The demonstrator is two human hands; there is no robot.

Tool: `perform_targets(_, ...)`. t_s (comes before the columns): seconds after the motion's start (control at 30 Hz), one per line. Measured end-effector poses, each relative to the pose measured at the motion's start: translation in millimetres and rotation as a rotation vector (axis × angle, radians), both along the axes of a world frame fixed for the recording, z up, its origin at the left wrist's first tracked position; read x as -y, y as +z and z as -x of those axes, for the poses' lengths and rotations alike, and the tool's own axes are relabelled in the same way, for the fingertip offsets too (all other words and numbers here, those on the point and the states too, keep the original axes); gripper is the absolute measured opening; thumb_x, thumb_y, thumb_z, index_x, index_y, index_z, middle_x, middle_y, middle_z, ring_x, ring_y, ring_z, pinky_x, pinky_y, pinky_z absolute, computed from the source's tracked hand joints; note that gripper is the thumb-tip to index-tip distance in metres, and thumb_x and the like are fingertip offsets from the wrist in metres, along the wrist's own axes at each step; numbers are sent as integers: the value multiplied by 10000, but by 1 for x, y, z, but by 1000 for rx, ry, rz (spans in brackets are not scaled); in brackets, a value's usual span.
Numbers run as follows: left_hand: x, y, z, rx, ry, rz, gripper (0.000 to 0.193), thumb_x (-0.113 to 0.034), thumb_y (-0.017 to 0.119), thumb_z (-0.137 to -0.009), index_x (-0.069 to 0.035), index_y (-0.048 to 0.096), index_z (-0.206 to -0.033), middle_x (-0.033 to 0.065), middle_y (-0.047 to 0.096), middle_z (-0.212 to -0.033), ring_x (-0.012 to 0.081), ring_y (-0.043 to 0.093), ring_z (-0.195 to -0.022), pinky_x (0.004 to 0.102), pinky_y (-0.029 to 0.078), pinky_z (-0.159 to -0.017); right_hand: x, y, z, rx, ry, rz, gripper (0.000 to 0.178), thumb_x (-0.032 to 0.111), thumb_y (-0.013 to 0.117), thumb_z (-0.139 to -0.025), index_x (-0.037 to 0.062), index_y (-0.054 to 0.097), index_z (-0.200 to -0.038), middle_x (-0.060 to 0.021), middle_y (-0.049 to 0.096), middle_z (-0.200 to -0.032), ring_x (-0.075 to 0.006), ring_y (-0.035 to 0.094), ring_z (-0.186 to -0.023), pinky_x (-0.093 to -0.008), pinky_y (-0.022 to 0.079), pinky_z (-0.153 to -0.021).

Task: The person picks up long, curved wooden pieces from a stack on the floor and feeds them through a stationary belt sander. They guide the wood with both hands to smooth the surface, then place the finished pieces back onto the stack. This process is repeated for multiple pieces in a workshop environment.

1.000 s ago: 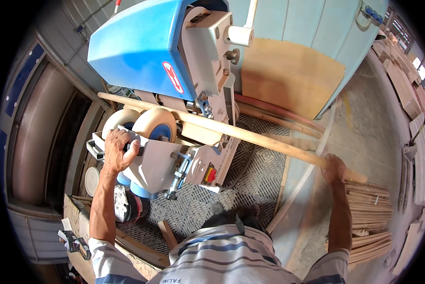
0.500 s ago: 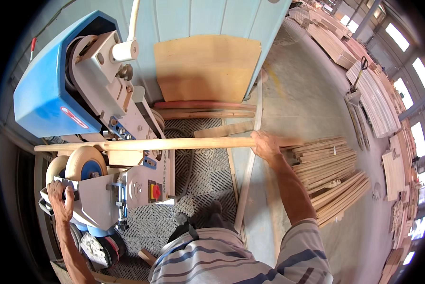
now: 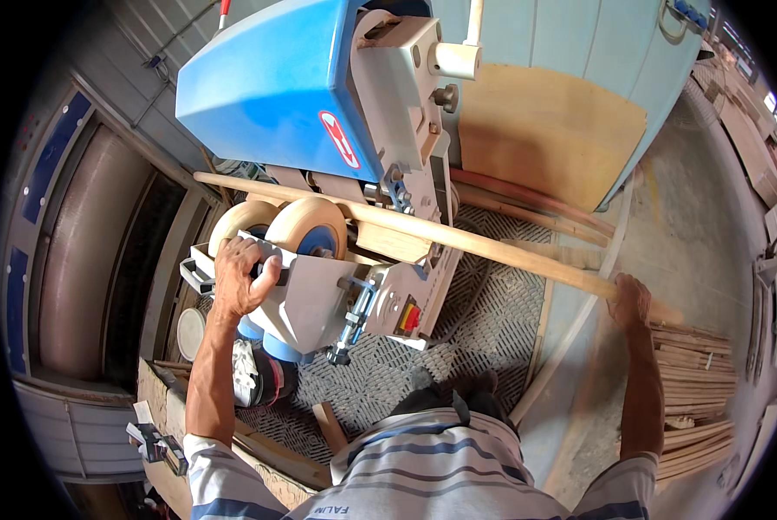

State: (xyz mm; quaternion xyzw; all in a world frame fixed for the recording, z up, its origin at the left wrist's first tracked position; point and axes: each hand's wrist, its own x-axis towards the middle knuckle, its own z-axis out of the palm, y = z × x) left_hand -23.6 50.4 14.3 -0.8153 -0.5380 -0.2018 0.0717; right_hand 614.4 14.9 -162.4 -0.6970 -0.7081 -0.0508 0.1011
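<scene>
A long, round wooden pole (image 3: pixel 492 249) lies across a sanding machine with a blue hood (image 3: pixel 267 91), passing between the hood and two pale wheels (image 3: pixel 306 227). My right hand (image 3: pixel 629 302) is closed around the pole near its right end. On the left, my left hand (image 3: pixel 243 276) grips the top edge of the grey metal housing (image 3: pixel 306 295) beside the wheels, with the thumb sticking out. Just right of the wheels, a wooden block (image 3: pixel 394 242) sits below the pole. The hood and machine body hide the sanding contact.
A red and yellow switch (image 3: pixel 409 318) is on the machine's near side. Stacked wooden poles (image 3: pixel 696 373) lie on the floor at right. A plywood board (image 3: pixel 549 134) leans against the back wall. Patterned matting (image 3: pixel 388 381) covers the floor by my feet. A large roller (image 3: pixel 94 251) stands far left.
The view has swung left, so the machine appears farther right and the roller at far left shows. Both hands keep their holds, and the pole now slants down to the right in the picture.
</scene>
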Motion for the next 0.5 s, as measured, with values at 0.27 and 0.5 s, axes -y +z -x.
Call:
perform_targets(0.27, -8, -11, -7, 69, -48, -49, 194, -217, 606, -755, -28, 622, -716, 133, 568, -666, 322, 517, -683, 415, 393, -698, 8, -45, -35, -74, 45, -78, 221, 170, 639, -739, 83, 590, -936, -142, 626, -897, -340, 601, -852, -460, 477, -723)
perform_targets(0.5, -8, -20, 10, -14, 0, -20, 285, -231, 553, -819, 1, 449, -691, 152, 425, -698, 330, 420, -690, 408, 336, -699, -10, -6, 5, 39, 38, -28, 247, 135, 689, -658, 87, 551, -857, -95, 620, -804, -301, 624, -789, -415, 499, -697)
